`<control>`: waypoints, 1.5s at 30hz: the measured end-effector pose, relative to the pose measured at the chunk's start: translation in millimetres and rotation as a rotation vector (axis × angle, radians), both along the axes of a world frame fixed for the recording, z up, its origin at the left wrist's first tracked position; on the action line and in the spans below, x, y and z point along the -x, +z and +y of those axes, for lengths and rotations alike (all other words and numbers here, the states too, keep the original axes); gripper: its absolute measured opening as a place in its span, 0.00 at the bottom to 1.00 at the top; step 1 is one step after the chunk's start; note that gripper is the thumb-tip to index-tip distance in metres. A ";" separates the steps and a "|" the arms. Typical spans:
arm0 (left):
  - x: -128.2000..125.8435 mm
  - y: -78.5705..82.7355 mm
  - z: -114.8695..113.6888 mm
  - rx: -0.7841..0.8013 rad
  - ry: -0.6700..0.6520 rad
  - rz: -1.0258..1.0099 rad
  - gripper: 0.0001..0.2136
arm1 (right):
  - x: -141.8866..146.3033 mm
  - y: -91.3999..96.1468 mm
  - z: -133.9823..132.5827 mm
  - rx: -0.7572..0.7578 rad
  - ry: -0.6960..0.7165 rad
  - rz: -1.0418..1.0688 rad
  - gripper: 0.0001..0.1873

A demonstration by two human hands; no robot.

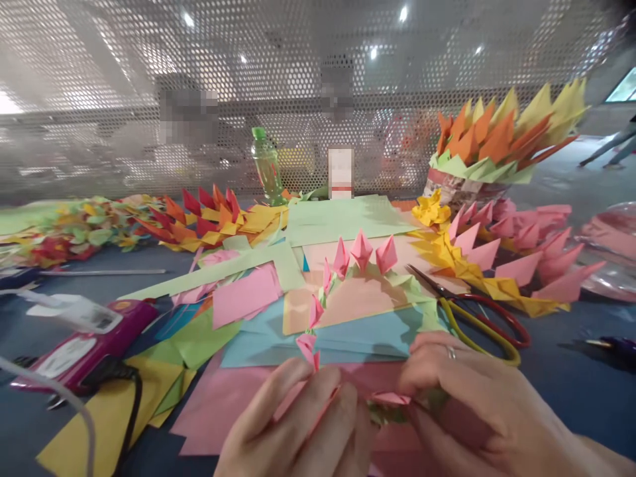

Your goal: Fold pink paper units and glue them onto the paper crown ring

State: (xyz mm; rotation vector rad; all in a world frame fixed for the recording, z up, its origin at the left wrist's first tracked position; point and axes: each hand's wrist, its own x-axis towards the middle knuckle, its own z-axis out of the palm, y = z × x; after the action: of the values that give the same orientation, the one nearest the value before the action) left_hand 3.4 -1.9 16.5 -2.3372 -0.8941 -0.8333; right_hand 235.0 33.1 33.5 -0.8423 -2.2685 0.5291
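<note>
A ring of folded paper [361, 252] stands low in front of me, with pink pointed petals along its far and left sides and pale green folds beneath them. My left hand [305, 421] is closed on the near left part of this ring, its fingers bent over the paper. At the near right, my right hand [467, 397], with a ring on one finger, pinches the same band. Between the two hands lies a small folded pink piece [392, 398], its end at my right fingertips. My fingers hide much of the ring's near side.
Coloured paper sheets [322, 338] spread under the ring. Scissors [477, 318] lie right of it, beside pink and yellow folded rings [497, 265]. A purple power strip [89, 344] with cables is at left. A green-capped bottle [267, 169] stands by the perforated metal screen [293, 86].
</note>
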 end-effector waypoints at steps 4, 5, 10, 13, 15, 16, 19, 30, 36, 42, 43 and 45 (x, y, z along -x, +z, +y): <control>-3.1 1.4 0.5 0.088 -0.011 -0.051 0.15 | 2.2 -1.6 1.0 0.029 0.020 0.020 0.07; -3.5 1.3 1.3 0.088 -0.027 -0.058 0.15 | 1.5 -2.6 1.3 0.042 0.031 0.025 0.08; -8.8 2.9 4.7 0.015 -0.022 -0.207 0.12 | -2.6 -7.3 1.0 0.074 0.034 0.020 0.07; -12.4 5.6 2.9 0.098 0.028 -0.210 0.06 | -2.3 -8.5 0.4 0.052 0.041 0.012 0.07; -13.6 6.5 1.8 0.106 0.027 -0.220 0.06 | -1.4 -8.3 -0.3 0.038 0.049 0.019 0.08; -13.8 6.6 1.7 0.109 0.025 -0.218 0.06 | -0.9 -7.9 -0.7 0.032 0.051 0.025 0.08; -13.6 6.2 2.6 0.094 0.015 -0.210 0.06 | 0.5 -6.4 -2.3 0.006 0.041 0.039 0.07; -11.1 3.8 2.6 0.121 0.036 -0.200 0.07 | 3.5 -9.5 -1.7 -0.034 0.040 0.031 0.06; -11.7 4.9 0.9 0.155 0.023 -0.198 0.07 | 4.3 -8.5 -2.3 -0.056 0.044 0.049 0.06; -9.1 3.8 5.3 0.190 -0.014 -0.195 0.06 | 6.1 -2.2 -5.0 -0.076 0.052 0.063 0.08; -8.6 4.3 6.6 0.209 -0.030 -0.206 0.06 | 6.4 -0.8 -5.1 -0.079 0.055 0.060 0.08; -7.8 5.6 8.7 0.242 -0.069 -0.233 0.06 | 6.6 1.5 -5.0 -0.079 0.070 0.054 0.09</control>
State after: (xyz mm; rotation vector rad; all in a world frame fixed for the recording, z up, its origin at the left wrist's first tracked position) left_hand 11.2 6.8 22.0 -2.5257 -1.0675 -1.0975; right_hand 228.3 28.1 35.1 -0.7039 -2.2601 0.4850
